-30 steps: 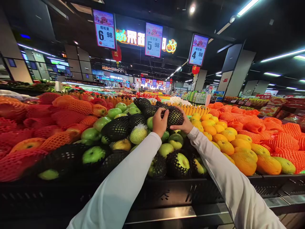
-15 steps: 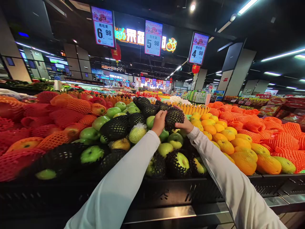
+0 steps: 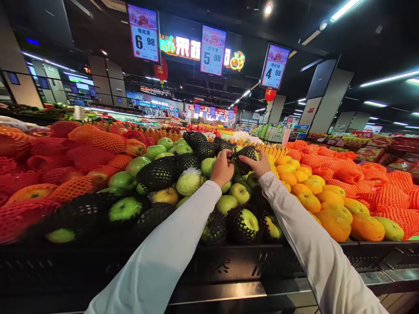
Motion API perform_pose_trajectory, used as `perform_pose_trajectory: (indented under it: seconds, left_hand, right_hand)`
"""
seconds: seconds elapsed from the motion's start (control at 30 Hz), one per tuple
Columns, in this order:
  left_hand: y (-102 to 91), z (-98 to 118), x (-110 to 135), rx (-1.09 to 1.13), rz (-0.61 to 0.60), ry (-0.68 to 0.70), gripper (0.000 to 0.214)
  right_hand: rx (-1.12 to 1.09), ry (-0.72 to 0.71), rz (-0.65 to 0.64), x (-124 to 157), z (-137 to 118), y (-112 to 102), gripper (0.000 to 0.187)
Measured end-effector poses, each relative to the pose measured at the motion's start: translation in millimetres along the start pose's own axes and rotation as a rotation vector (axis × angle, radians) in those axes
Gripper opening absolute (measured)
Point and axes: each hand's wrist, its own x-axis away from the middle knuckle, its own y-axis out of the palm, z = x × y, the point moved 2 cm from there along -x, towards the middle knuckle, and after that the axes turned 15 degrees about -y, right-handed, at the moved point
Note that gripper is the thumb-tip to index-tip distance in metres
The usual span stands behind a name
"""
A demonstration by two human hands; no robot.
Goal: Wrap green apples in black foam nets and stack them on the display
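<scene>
Both of my hands reach to the back of a pile of green apples (image 3: 240, 192) in a shop display. My left hand (image 3: 221, 169) and my right hand (image 3: 261, 165) are closed around one apple in a black foam net (image 3: 246, 154), held between them just above the pile. Other netted apples (image 3: 159, 173) and bare green apples lie around and below it. White sleeves cover both arms.
Red fruit in orange and red nets (image 3: 81, 152) fills the left bin. Oranges (image 3: 337, 220) and orange-netted fruit (image 3: 379, 183) fill the right. A black crate wall (image 3: 229, 266) runs along the front edge. Price signs (image 3: 144, 31) hang overhead.
The netted apple has shifted a little to the right and back over the pile. My right hand has come from under it to its right side; my left hand stays on its left.
</scene>
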Motion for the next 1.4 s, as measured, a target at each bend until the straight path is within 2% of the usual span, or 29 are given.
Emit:
perform_pose_trajectory:
  seconds: [0.1,0.2,0.27,0.37,0.47,0.63,0.7,0.83,0.9,0.97,1.03,1.13,1.2,1.27,1.33,1.4]
  left_hand:
    - [-0.4,7,6,-0.088,-0.085,0.139,0.072]
    - [0.7,11,13,-0.185,-0.209,0.246,0.087]
    - [1.5,12,15,-0.241,-0.295,0.254,0.093]
    - [2.0,7,13,-0.323,-0.341,0.148,0.097]
    - [2.5,2,9,-0.362,-0.309,0.059,0.093]
    - [4.2,-3,6,-0.364,-0.285,0.066,0.087]
    - [5.0,-3,6,-0.364,-0.298,0.083,0.077]
    - [7.4,1,11,-0.461,-0.288,0.102,0.058]
    - [9.2,5,14,-0.556,-0.262,0.072,0.058]
    - [11.9,11,15,-0.665,-0.258,0.029,0.062]
    - [14.8,17,14,-0.768,-0.285,-0.017,0.073]
    - [14.7,30,14,-0.854,-0.369,-0.110,0.092]
    - [7.1,45,22,-0.857,-0.418,-0.175,0.099]
    - [-9.0,64,43,-0.830,-0.447,-0.165,0.098]
    - [-34.8,84,79,-0.786,-0.459,-0.047,0.088]
    - [-71.7,96,126,-0.733,-0.447,0.113,0.078]
  right_hand:
    - [0.168,-0.008,-0.114,1,1,1,0.075]
    - [0.264,-0.118,-0.265,4,1,8,0.075]
    - [0.287,-0.188,-0.372,4,4,13,0.078]
    - [0.247,-0.240,-0.477,4,10,16,0.080]
    - [0.199,-0.220,-0.465,2,14,14,0.082]
    - [0.160,-0.240,-0.352,1,13,12,0.086]
    - [0.080,-0.221,-0.282,-2,14,11,0.075]
    - [-0.047,-0.074,-0.121,-10,23,10,0.047]
    - [0.030,-0.030,-0.133,-12,28,10,0.037]
    - [0.147,-0.021,-0.212,-13,30,11,0.027]
    - [0.217,-0.028,-0.283,-12,29,12,0.018]
    - [0.223,-0.045,-0.313,-11,24,12,0.012]
    - [0.220,-0.056,-0.315,-10,21,11,0.014]
    - [0.214,-0.067,-0.316,-9,20,10,0.016]
    - [0.201,-0.078,-0.327,-9,20,10,0.017]
    - [0.191,-0.085,-0.338,-9,22,11,0.018]
